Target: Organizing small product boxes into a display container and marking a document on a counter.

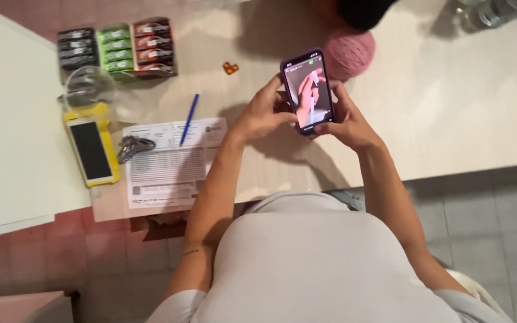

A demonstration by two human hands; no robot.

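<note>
While you stand at the table (450, 119) | purple phone (308, 90) sits between both palms | left hand (264, 112) and right hand (347, 119) closed round its edges

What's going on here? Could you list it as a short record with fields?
Left hand: holds phone by its left edge
Right hand: holds phone by its right edge
Phone: purple case, screen lit, above the table
Behind phone: pink yarn ball
On table, left: paper form, blue pen, second phone in yellow case, packets in black, green and red
</note>
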